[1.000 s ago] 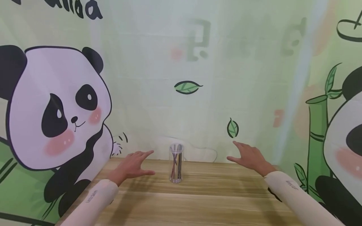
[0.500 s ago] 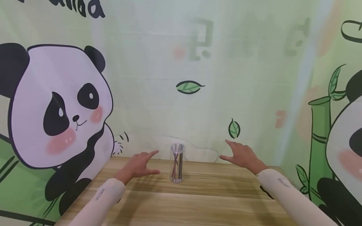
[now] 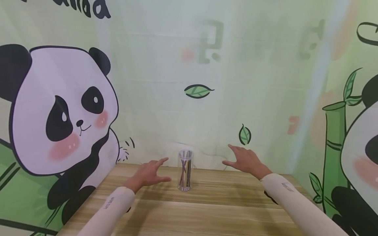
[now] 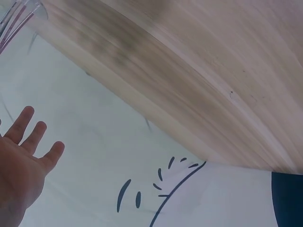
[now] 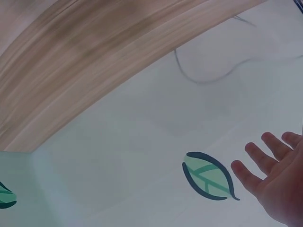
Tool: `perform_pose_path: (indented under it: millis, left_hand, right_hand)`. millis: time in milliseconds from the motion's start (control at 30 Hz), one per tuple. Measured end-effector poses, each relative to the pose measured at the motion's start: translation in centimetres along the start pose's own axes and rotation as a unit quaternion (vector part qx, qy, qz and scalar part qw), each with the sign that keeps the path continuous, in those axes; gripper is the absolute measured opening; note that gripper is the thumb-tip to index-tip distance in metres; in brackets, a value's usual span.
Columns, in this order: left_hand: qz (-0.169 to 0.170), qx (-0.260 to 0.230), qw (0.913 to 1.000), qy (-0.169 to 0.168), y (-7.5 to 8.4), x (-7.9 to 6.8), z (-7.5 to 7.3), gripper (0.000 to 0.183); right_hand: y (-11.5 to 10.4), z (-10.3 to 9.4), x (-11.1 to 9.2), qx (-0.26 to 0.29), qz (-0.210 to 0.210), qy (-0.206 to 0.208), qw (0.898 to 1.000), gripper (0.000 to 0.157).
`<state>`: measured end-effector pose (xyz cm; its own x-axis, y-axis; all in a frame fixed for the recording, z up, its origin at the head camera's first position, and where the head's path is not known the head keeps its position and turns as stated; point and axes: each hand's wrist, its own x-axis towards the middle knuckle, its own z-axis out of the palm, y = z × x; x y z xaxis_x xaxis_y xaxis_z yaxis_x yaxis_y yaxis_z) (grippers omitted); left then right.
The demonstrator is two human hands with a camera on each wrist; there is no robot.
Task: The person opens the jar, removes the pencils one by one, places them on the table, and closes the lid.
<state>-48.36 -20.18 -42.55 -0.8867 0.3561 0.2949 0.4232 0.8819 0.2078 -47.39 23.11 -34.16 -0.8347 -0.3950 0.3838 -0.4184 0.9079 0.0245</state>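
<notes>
A clear cylindrical holder [image 3: 184, 188] stands upright near the back of the wooden table, with several thin pencil-like sticks [image 3: 188, 172] in it. My left hand [image 3: 149, 173] hovers just left of the holder, thumb and fingers spread apart and not touching it. Farther off to the right, my right hand [image 3: 246, 160] is held in the air with its thumb and fingers parted. Both hands hold nothing. In the left wrist view the holder's sticks [image 4: 14, 23] show at the top left corner, beyond the spread fingers [image 4: 35, 137]. The right wrist view shows spread fingers [image 5: 260, 158].
The wood-grain table [image 3: 189, 216] ends at a pale green curtain [image 3: 153, 108] printed with pandas, leaves and bamboo. A side curtain with a printed bamboo stalk [image 3: 335, 147] closes off the right. A thin line [image 5: 203, 82] curves across the backdrop behind the table.
Both hands have moved inward toward the holder, the left one rightward and the right one leftward. The head view has shifted slightly. The holder stands in the same place on the table.
</notes>
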Motion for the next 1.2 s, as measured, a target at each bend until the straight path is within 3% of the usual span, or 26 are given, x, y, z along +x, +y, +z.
perform_pose_path:
  millis: [767, 1200]
  left_hand:
    - [0.005, -0.054, 0.9984, 0.018, 1.1, 0.8, 1.2, 0.096]
    - [-0.018, -0.071, 0.9973, 0.005, 2.1, 1.5, 1.4, 0.095]
  right_hand:
    - [-5.5, 0.2, 4.4, 0.005, -0.040, -0.004, 0.999, 0.085]
    - [-7.8, 1.4, 6.4, 0.015, -0.055, -0.020, 0.998, 0.087]
